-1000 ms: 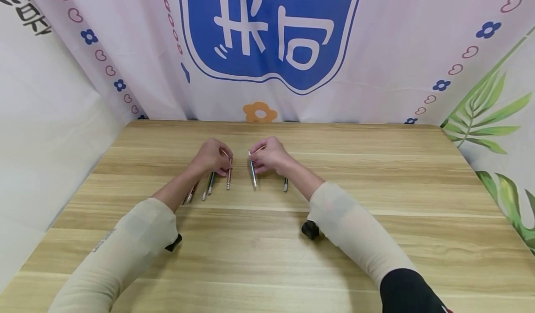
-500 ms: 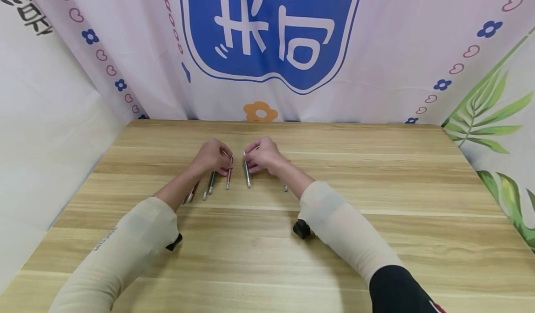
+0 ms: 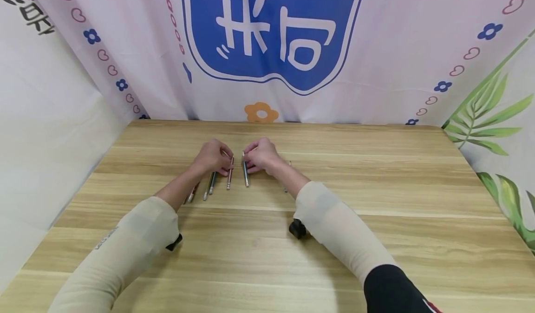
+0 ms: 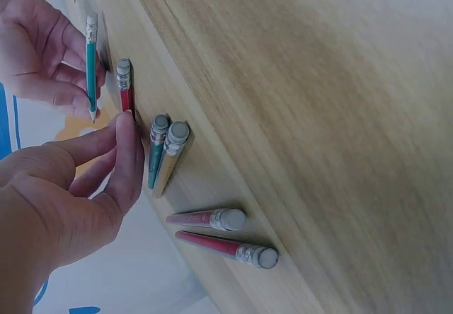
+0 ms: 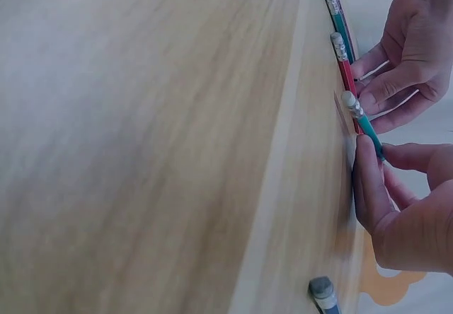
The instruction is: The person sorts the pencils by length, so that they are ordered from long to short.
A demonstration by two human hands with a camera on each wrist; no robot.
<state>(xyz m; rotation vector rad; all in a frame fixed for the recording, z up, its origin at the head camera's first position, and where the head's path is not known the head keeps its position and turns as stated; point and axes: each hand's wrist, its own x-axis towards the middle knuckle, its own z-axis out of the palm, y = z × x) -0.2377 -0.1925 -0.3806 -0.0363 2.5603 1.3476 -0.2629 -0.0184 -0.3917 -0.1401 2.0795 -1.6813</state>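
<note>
My left hand (image 3: 215,157) pinches a red pencil (image 4: 127,96) between thumb and fingers, its eraser end toward me. Just to the right, my right hand (image 3: 261,155) grips a teal pencil (image 5: 367,126) near its point, eraser end also toward me. In the left wrist view this teal pencil looks raised off the table, and a narrow gap parts it from the red one. Left of the red pencil lie another teal pencil (image 4: 155,158) and a yellow pencil (image 4: 170,160) side by side. Two reddish pencils, one upper (image 4: 202,218) and one lower (image 4: 219,245), lie farther left.
A dark blue pencil (image 5: 325,298) lies on the wooden table (image 3: 259,257) to the right, partly behind my right forearm in the head view. A printed cloth (image 3: 376,81) hangs along the table's back edge. Black wrist cameras sit beneath both sleeves.
My right hand has moved left with the teal pencil, closer to the red pencil, slowing in the last half second. My left hand has stayed in place.
</note>
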